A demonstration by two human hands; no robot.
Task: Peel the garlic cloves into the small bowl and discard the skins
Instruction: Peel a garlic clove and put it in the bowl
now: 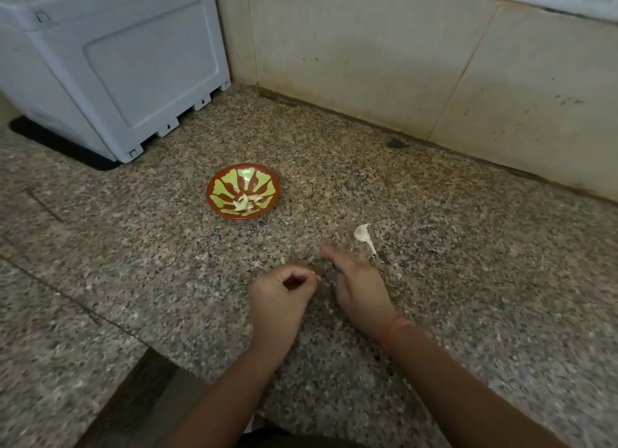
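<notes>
While the left hand (284, 292) pinches a pale scrap (314, 273), right hand (357, 280) open beside it, garlic remnant (364, 235) just past the right hand, small bowl (212, 193) of cloves (245, 202) farther ahead.

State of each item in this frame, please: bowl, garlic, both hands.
small bowl: upright on the counter, holding cloves
peeled cloves: heaped inside the bowl
garlic stalk: lying on the counter, apart from the bowl
left hand: curled, pinching a white scrap
right hand: open, edge resting on the counter
</notes>
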